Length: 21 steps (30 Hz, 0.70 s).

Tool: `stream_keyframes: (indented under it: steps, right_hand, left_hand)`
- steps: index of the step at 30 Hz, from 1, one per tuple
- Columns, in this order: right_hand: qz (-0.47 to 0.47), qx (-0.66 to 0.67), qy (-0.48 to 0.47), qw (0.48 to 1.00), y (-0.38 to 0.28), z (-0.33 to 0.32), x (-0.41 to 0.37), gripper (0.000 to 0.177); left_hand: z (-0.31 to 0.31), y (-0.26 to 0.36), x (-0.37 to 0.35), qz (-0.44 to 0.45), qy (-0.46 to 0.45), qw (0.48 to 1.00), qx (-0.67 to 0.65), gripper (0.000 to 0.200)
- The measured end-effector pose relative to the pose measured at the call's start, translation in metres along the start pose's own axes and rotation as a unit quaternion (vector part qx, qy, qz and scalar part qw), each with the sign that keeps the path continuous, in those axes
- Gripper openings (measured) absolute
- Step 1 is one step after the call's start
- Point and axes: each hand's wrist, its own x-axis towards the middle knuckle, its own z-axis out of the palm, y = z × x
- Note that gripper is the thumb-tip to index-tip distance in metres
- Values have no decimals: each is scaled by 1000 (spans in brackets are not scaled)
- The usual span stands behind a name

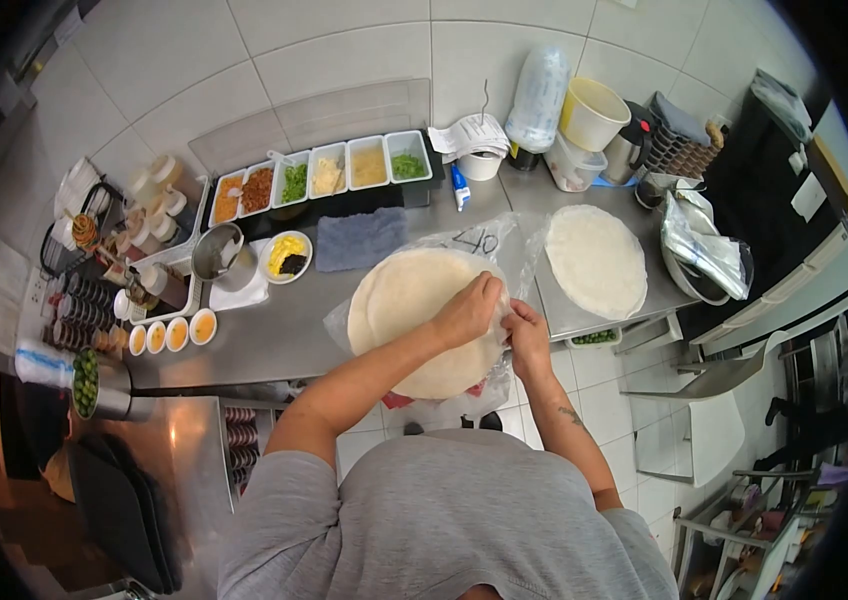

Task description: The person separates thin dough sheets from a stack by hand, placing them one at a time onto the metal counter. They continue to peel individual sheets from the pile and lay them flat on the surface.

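Observation:
A stack of pale, flat dough rounds (414, 310) lies on a clear plastic bag (339, 322) marked with black writing, at the counter's front edge. My left hand (466, 312) is closed at the right side of the stack, fingertips pinching the edge of a dough round. Just beside it, my right hand (527, 338) is also closed, its thumb and fingers pinched at the same edge; the exact layer between them is too small to make out. A single dough round (596, 262) lies flat on the counter to the right.
White tubs of toppings (327, 172) line the back. A blue-grey cloth (361, 239), a plate of yellow and black food (286, 257) and small orange-filled cups (177, 333) sit left. A metal bowl (679, 270) with foil and plastic stands right, near a yellow bucket (592, 110).

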Motion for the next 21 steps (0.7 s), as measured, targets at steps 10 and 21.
stream_keyframes:
  steps: [10, 21]
  right_hand:
    - [-78, -65, -50, 994, -12, -2, 1, 19]
    - [-142, -135, -38, 980, -9, -5, 7, 25]
  left_hand:
    - [5, -3, -5, -79, 40, 994, -60, 12]
    - [-6, -1, 4, -62, 19, 991, -114, 11]
